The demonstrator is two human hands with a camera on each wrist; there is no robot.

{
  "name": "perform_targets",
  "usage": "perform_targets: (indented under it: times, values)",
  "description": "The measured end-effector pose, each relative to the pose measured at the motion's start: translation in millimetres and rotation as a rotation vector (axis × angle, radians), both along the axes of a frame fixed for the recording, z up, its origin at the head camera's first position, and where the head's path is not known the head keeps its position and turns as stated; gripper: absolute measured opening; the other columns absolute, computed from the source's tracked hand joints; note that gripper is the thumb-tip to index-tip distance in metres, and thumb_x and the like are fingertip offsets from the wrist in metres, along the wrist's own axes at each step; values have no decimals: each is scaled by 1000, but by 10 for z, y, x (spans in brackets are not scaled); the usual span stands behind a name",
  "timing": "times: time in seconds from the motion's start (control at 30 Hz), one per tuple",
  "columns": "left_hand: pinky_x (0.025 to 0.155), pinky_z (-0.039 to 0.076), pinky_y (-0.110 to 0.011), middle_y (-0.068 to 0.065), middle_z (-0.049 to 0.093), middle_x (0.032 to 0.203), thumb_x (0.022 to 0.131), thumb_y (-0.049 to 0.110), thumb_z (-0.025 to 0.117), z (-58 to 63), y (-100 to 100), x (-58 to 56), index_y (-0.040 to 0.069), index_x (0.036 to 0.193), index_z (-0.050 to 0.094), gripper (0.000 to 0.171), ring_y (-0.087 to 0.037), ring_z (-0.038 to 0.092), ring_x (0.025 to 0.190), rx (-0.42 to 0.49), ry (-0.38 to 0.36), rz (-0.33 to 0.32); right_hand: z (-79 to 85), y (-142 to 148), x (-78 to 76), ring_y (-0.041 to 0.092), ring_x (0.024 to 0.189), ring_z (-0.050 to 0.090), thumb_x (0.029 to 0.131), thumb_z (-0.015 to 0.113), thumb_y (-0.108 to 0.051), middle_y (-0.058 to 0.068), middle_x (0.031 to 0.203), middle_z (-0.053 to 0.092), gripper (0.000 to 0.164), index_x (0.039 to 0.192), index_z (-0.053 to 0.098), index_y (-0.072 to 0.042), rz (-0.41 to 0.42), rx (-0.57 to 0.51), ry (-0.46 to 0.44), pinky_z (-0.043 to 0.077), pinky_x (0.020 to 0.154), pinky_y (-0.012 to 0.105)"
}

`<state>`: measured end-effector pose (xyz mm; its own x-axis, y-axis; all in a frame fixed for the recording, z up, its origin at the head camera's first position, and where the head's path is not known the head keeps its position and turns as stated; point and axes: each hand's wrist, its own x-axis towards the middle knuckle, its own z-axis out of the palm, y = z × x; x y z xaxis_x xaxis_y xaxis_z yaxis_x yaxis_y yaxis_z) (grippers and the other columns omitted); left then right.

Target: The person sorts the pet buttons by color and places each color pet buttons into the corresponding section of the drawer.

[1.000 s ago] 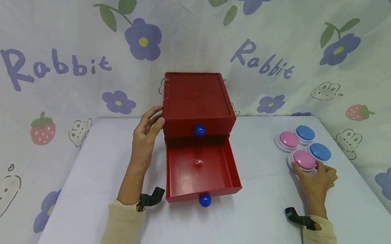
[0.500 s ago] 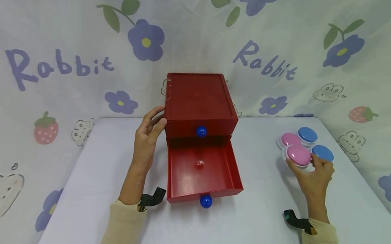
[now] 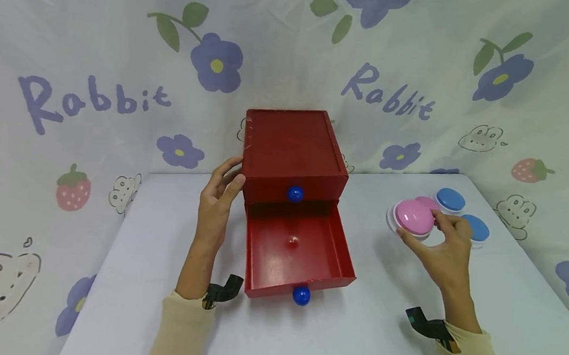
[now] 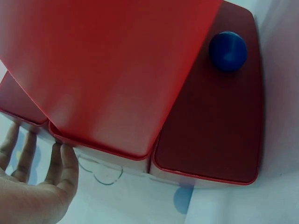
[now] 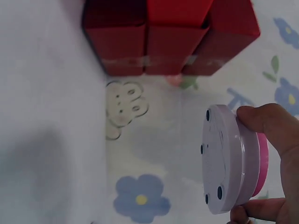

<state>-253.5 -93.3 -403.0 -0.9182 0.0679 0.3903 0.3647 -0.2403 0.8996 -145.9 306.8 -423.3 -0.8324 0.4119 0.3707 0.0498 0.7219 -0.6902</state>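
In the head view, my right hand [image 3: 446,258] pinches a round push button [image 3: 414,217] with a pink dome and white base, held above the table. The right wrist view shows the button's white underside [image 5: 222,158] with small dark feet, tipped up between thumb and fingers. My left hand [image 3: 214,211] rests its fingertips on the left side of a red drawer cabinet [image 3: 291,145]; the left wrist view shows the fingers [image 4: 68,170] extended against it. A red drawer [image 3: 289,259] with a blue knob [image 3: 301,296] is pulled out, with nothing inside.
Beyond the held button lie another pink button [image 3: 428,202], partly hidden, and two blue buttons [image 3: 451,199], [image 3: 475,228] on the white table [image 3: 363,323]. An upper drawer with a blue knob [image 3: 295,194] is closed. A printed cloth [image 3: 282,52] hangs behind.
My right hand has lifted the nearer pink button off the table and carried it left, partly covering the other pink button. My left hand stays against the cabinet; the view shifts slightly.
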Motion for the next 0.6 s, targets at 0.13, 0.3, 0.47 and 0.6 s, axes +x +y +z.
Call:
perform_targets:
  times: [0.13,0.3,0.47,0.6]
  values:
    - [109,40,-38,-7,50,145,100,21,61,-6,-2,-5,15,144,54,45,-29,44,134,0,-2,0,121,-127,18,25,121,39,72,91,-20,17,125,45,74,137,59,-4,46,1,21,42,87,42]
    - [110,39,-39,-7,50,145,100,22,61,-13,-1,-10,16,144,54,45,-27,44,134,-12,-7,2,229,-290,52,20,122,42,69,92,-15,13,126,48,75,136,61,-5,114,0,81,39,86,18]
    - [111,39,-40,-5,49,146,100,23,61,-14,-3,-7,17,144,54,45,-27,44,135,-22,-10,7,307,-470,85,18,120,43,66,93,-12,12,122,49,74,132,63,-4,181,-5,114,38,85,10]
    - [111,39,-40,-5,50,146,100,23,61,-9,-14,-3,18,144,54,45,-26,44,135,-28,-8,12,354,-619,113,18,119,45,65,93,-12,11,119,49,73,131,63,-4,229,-14,119,40,85,12]
